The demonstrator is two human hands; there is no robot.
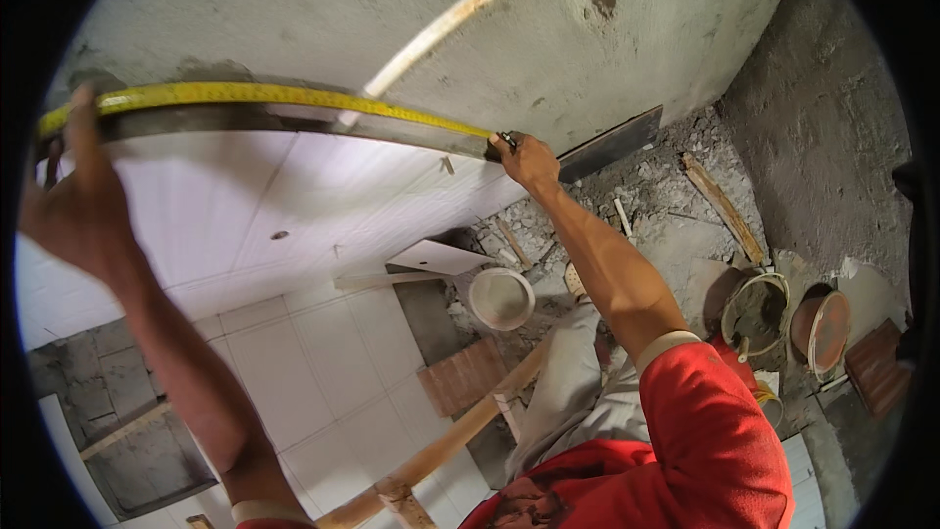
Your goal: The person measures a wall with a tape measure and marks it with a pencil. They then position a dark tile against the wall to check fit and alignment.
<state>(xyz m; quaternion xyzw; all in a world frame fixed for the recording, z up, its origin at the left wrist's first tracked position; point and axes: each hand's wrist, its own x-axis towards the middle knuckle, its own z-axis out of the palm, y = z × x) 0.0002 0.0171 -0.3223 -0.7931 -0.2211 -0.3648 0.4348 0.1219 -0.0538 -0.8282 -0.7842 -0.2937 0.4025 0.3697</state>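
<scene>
A yellow tape measure (264, 93) is pulled out along the top edge of the white tiled wall (206, 186), spanning the view from far left to middle. My left hand (88, 211) grips its left part near the rim of the view, where the fingers are partly hidden and dim. The other end reaches my right hand (532, 162), whose fingers pinch it at the right end of the tiling. A small dark piece shows at those fingertips; I cannot make out what it is. Bare grey plaster (294, 0) rises above the tape.
A white pipe (446, 29) slants across the plaster. Rubble (676, 196) and a wooden stick (723, 206) lie at the wall's foot. Buckets (759, 313) stand right, a white bucket (501, 299) nearer the middle. A wooden pole (441, 421) crosses above the white floor tiles (284, 372).
</scene>
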